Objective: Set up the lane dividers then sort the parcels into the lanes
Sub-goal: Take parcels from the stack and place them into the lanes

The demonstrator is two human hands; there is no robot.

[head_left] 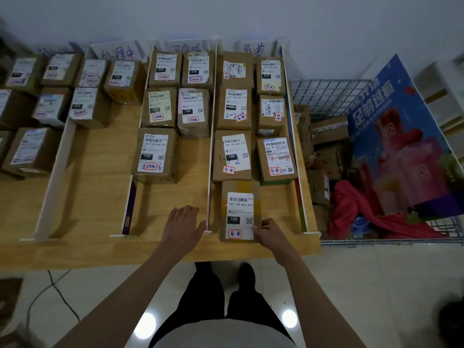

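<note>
Nearest the viewer, at 6 o'clock on the counter, the right hand pinches the near right corner of a small brown parcel, fingers curled against its edge. The parcel lies flat, label up, at the near end of the rightmost lane, touching nothing but the counter and this hand. The left hand rests just beside it at 9 o'clock, fingers straight and relaxed on the counter, thumb touching the near end of the centre divider; it holds nothing.

The parcel appears a stiff, taped cardboard box, probably light, given the two-finger hold. Its glossy label may be slippery, so the bare cardboard sides are the better purchase, with fingers spread across both long edges to slide it.

Farther off, toward 12 o'clock, the same lane holds two columns of sorted parcels. The middle lane holds five. At 3 o'clock a wire basket contains unsorted boxes.
</note>
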